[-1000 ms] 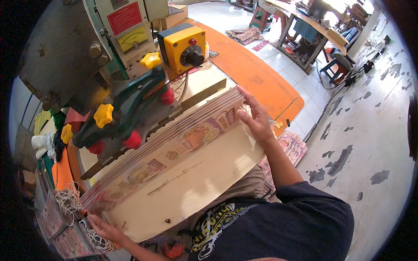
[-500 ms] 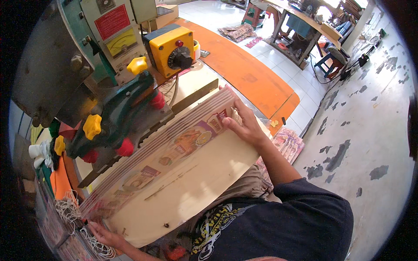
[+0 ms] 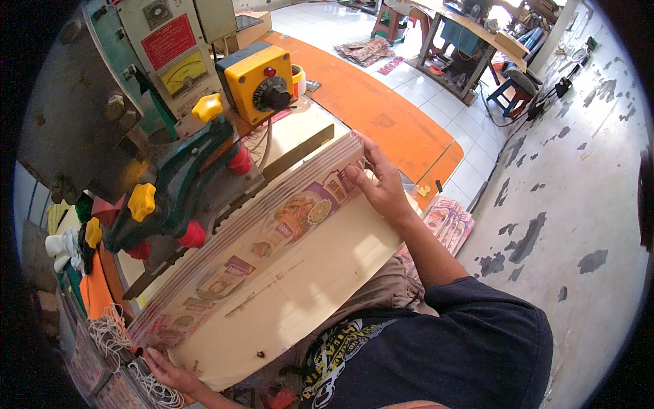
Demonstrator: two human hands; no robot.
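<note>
We count one stack of printed sheets point(image 3: 272, 232), lying on one pale board point(image 3: 306, 293). Two hands meet it: one left hand point(image 3: 170, 371) at its near end and one right hand point(image 3: 381, 184) at its far end. On the machine we count three yellow knobs point(image 3: 142, 202), three red knobs point(image 3: 193, 235), one yellow control box point(image 3: 253, 78) bearing one black dial point(image 3: 278, 102), and one gauge point(image 3: 182, 73). Beyond, we see one orange mat point(image 3: 381, 116), one blue stool point(image 3: 511, 92), and one bundle of white string point(image 3: 105, 334).
</note>
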